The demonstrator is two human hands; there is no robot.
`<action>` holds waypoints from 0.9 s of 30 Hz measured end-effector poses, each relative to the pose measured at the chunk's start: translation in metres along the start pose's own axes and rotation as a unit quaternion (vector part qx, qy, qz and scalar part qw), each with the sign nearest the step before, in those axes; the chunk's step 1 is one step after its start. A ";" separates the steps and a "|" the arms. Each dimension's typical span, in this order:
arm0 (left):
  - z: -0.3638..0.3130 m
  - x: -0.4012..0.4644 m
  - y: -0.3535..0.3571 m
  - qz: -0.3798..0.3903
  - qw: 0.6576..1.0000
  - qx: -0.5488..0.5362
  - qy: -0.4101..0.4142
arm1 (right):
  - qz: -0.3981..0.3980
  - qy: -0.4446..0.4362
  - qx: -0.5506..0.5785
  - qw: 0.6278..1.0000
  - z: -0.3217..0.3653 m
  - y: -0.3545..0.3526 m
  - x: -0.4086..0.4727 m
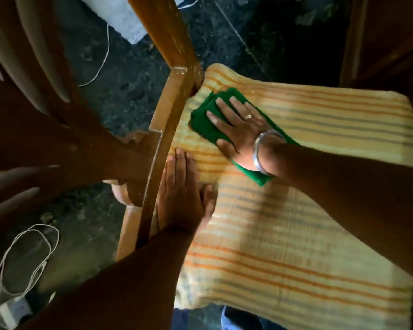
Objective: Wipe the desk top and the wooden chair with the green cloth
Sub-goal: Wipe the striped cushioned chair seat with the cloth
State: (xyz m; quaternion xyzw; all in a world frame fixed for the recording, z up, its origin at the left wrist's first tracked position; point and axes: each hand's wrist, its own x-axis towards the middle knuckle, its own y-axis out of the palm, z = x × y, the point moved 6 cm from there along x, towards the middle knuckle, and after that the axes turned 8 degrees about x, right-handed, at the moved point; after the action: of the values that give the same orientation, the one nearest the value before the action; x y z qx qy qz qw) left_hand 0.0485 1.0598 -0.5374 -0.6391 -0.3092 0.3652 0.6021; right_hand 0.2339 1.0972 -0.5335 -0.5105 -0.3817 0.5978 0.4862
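I look straight down on the wooden chair [167, 120], whose seat carries a yellow cushion [320, 234] with orange and grey stripes. The folded green cloth [204, 115] lies on the cushion's far left corner. My right hand [239, 129] presses flat on the cloth, fingers spread, a ring and a metal bangle on it. My left hand [181, 196] rests flat on the cushion's left edge beside the chair's back rail, fingers together, holding nothing.
The chair's back slats [29, 55] fill the left side. A dark floor lies below with a white cable [29, 253] and a white adapter [10, 310] at the lower left. Dark wooden furniture [386, 39] stands at the top right.
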 end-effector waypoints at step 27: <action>-0.001 0.001 0.005 0.025 1.000 0.004 0.006 | -0.133 0.218 -0.092 0.962 -0.077 -0.083 -0.047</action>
State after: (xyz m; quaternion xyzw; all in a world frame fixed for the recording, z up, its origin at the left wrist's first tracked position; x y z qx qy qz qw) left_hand 0.0495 1.0595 -0.5425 -0.6466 -0.2884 0.3777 0.5967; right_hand 0.3259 1.0681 -0.4574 -0.6158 -0.3836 0.3645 0.5838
